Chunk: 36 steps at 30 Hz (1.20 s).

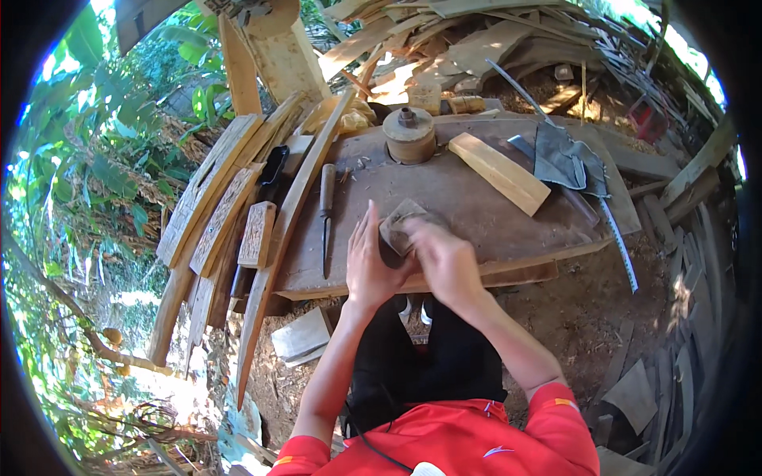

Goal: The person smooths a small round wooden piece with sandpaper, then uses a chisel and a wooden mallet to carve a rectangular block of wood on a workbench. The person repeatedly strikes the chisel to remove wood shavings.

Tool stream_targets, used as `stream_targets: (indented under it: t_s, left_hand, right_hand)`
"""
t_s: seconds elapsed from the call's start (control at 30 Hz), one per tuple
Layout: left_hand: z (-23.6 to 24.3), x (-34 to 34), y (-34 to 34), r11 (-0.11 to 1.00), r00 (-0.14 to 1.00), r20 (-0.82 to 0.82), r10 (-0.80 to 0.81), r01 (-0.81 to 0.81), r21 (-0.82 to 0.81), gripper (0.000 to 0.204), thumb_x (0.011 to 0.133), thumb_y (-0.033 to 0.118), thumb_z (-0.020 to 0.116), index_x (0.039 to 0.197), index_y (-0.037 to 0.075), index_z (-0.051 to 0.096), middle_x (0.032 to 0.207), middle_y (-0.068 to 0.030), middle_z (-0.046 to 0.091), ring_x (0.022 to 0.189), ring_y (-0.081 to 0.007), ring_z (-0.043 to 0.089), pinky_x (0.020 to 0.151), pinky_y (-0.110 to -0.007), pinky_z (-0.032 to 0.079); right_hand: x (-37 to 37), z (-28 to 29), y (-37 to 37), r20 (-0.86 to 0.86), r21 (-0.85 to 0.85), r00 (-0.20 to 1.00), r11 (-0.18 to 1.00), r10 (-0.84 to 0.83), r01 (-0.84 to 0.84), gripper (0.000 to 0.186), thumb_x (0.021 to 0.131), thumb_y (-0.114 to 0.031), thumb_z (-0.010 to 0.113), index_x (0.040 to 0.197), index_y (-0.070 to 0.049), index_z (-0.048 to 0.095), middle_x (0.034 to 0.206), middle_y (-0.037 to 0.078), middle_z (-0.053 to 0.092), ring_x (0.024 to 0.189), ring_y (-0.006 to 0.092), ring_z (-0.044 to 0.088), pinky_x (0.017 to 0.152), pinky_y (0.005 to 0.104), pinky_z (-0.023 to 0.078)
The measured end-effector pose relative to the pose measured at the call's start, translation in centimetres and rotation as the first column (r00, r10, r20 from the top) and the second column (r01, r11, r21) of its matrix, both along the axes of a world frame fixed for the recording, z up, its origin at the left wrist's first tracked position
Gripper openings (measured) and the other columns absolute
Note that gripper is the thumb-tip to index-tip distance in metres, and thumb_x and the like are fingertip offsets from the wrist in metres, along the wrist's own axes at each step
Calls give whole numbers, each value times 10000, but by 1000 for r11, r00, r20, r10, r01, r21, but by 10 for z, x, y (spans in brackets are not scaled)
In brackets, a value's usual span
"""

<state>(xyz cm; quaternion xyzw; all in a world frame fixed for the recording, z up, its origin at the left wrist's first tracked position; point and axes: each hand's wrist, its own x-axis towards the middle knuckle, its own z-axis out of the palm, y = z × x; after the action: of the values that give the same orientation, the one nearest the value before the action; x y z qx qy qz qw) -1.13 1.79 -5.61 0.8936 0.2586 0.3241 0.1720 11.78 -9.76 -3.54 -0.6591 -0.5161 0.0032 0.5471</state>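
Observation:
A small, flat brown piece (399, 220), squarish and worn-looking, is above the near part of the wooden bench, a dark shadow below it. My right hand (446, 258), blurred by motion, has its fingers closed on the right side of this piece; whether it is wood or something else I cannot make out. Just left of it is my left hand (376, 263), fingers stretched out and upward, thumb toward the piece. Beyond my left fingers a slim tool with a wooden handle (327, 190) and dark tapered blade lies on the bench.
On the bench (349, 238) stand a round wooden block with a bolt (409, 135), a pale wooden block (500, 173) and a grey cloth (567, 159) over a long blade. Curved planks (290, 206) lean along the left edge. Scrap wood (492, 55) is heaped behind.

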Motion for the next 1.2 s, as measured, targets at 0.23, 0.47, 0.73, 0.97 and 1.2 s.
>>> stream_targets:
  t_s: [0.23, 0.47, 0.73, 0.97, 1.2]
  left_hand:
    - [18, 38, -5, 983, 998, 57, -42, 51, -178, 999, 733, 437, 941, 1460, -100, 515, 1281, -278, 678, 1135, -446, 695, 973, -461, 580]
    - [28, 21, -13, 992, 980, 183, -76, 92, -81, 783, 741, 347, 924, 1361, -26, 625, 1157, -224, 717, 1055, -418, 723, 911, -471, 605]
    - [37, 10, -20, 991, 976, 187, -113, 124, -48, 767, 716, 288, 929, 1354, -15, 630, 1214, -225, 706, 1107, -441, 713, 919, -461, 612]
    - [38, 6, -31, 992, 968, 217, -126, 120, 42, 761, 700, 311, 959, 1324, -1, 654, 1139, -200, 723, 1022, -401, 734, 866, -446, 618]
    - [42, 6, -35, 992, 963, 240, -126, 117, 54, 701, 701, 185, 921, 1324, 6, 654, 1145, -194, 731, 1069, -391, 730, 922, -449, 611]
  right_hand:
    - [33, -11, -14, -351, -47, 933, 996, -83, 71, 408, 1145, -276, 517, 1244, 73, 704, 865, 166, 705, 830, 132, 629, 777, 320, 522]
    - [20, 4, -25, -394, -53, 918, 998, -38, 19, 441, 1149, -301, 527, 1162, 112, 683, 803, 15, 571, 805, 70, 485, 710, 295, 464]
    - [3, 23, -30, -405, 0, 914, 1000, -27, 29, 416, 1150, -313, 529, 964, 50, 613, 780, -48, 448, 782, 61, 385, 672, 265, 381]
    - [-1, 22, -32, -421, -43, 907, 999, -30, 13, 430, 1158, -308, 512, 1092, 83, 677, 827, -40, 515, 816, 60, 436, 716, 266, 421]
    - [6, 13, -33, -422, -47, 906, 999, -20, 0, 445, 1156, -296, 522, 1215, 116, 681, 886, -23, 623, 879, 59, 505, 785, 270, 472]
